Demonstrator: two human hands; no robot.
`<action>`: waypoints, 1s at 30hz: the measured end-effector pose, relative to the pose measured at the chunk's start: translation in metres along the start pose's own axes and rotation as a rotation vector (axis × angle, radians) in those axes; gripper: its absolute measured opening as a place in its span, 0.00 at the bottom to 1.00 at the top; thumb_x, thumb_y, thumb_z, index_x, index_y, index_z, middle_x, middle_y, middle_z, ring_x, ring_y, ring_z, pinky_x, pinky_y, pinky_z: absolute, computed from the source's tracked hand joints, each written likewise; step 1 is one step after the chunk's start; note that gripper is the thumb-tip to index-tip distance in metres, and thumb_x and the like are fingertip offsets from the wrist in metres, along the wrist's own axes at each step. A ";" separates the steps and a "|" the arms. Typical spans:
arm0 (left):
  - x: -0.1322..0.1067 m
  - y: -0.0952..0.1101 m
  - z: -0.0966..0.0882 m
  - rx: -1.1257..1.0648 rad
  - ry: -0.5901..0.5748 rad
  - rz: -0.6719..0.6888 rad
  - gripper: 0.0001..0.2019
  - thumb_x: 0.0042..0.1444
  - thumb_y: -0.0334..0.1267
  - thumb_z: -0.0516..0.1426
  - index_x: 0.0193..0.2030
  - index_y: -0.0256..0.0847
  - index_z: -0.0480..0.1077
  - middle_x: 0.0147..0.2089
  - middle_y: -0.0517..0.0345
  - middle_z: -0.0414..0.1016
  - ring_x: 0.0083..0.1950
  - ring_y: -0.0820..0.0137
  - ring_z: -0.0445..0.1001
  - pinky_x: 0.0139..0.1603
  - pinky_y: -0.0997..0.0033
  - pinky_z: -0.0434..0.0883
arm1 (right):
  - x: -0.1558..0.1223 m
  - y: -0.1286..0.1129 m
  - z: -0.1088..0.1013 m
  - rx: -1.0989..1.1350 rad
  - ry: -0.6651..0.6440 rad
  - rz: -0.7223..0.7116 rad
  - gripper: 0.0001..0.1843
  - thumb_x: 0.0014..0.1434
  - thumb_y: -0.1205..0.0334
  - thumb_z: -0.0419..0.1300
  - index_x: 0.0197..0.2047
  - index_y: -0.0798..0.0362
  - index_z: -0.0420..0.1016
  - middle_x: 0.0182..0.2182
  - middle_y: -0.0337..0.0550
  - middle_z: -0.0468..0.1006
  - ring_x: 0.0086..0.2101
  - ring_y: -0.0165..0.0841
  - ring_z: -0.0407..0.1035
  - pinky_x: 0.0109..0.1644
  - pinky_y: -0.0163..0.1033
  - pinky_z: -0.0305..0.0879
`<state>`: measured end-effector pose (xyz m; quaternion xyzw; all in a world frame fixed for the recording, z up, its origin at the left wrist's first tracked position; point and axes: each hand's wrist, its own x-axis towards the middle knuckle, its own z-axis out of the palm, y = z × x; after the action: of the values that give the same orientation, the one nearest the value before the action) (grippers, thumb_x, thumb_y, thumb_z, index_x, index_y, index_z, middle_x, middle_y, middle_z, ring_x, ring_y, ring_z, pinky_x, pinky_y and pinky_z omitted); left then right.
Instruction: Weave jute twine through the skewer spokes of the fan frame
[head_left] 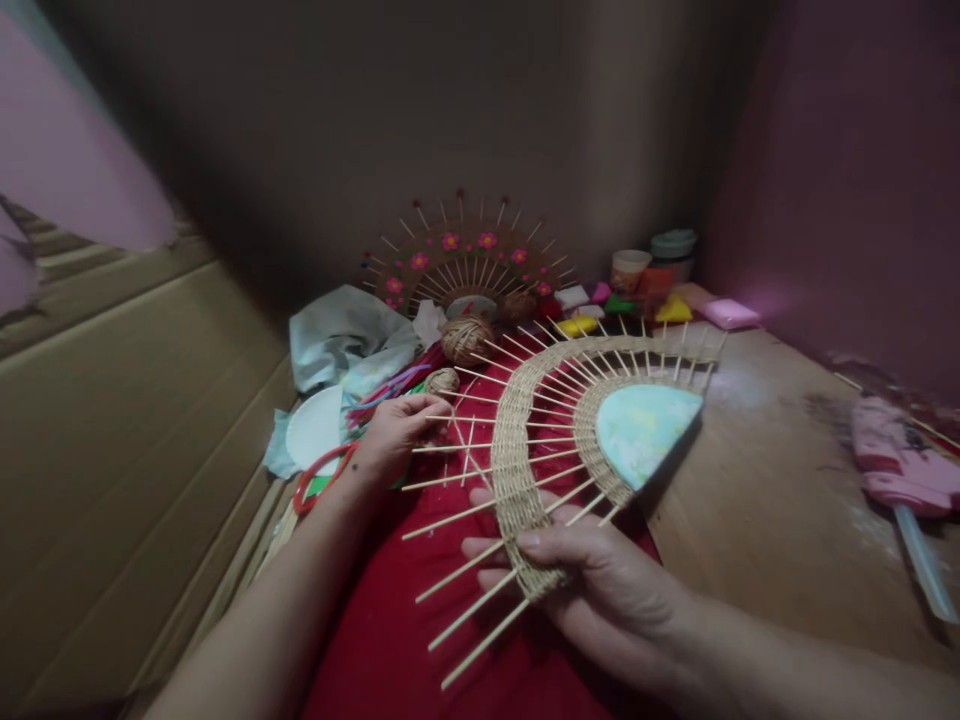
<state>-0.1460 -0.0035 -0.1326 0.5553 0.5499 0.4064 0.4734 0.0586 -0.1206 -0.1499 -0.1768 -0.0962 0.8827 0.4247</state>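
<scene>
My right hand grips a half-round woven fan by the lower end of its outer band, thumb on top and fingers underneath. Thin wooden sticks radiate through two bands of twine weaving, their tips free on the outer side. At the fan's centre is a half-disc covered in pale blue-green, patterned fabric. My left hand is closed in a pinch beside the stick tips at the left. A thin strand, apparently twine, slants down from its fingertips toward the band.
Behind stands a finished-looking fan with pink flowers. Twine balls, orange-handled scissors and crumpled cloth lie at left. Colourful packets and a cup are at the back. A pink glue gun rests on the wooden board at right.
</scene>
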 end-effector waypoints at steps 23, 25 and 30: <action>0.003 0.005 0.017 -0.010 0.002 -0.077 0.12 0.43 0.44 0.62 0.25 0.38 0.67 0.15 0.64 0.64 0.14 0.76 0.61 0.15 0.77 0.58 | -0.003 0.006 -0.002 -0.070 -0.120 0.117 0.23 0.42 0.77 0.59 0.45 0.59 0.71 0.34 0.44 0.76 0.37 0.37 0.73 0.43 0.41 0.66; 0.005 0.004 0.010 -0.058 -0.046 -0.070 0.11 0.44 0.42 0.62 0.24 0.38 0.66 0.13 0.66 0.61 0.13 0.77 0.59 0.14 0.77 0.58 | -0.003 0.006 -0.002 -0.073 -0.110 0.117 0.23 0.41 0.77 0.59 0.44 0.59 0.71 0.35 0.43 0.76 0.38 0.37 0.73 0.43 0.41 0.66; 0.013 -0.001 -0.008 -0.152 -0.108 -0.007 0.10 0.43 0.39 0.62 0.24 0.37 0.66 0.14 0.65 0.62 0.13 0.80 0.58 0.15 0.80 0.57 | -0.003 0.006 -0.002 -0.120 -0.127 0.148 0.23 0.43 0.75 0.58 0.46 0.61 0.70 0.31 0.45 0.76 0.36 0.35 0.73 0.42 0.40 0.66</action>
<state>-0.1528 0.0100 -0.1330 0.5371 0.4929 0.4149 0.5445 0.0569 -0.1270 -0.1527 -0.1522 -0.1620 0.9138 0.3400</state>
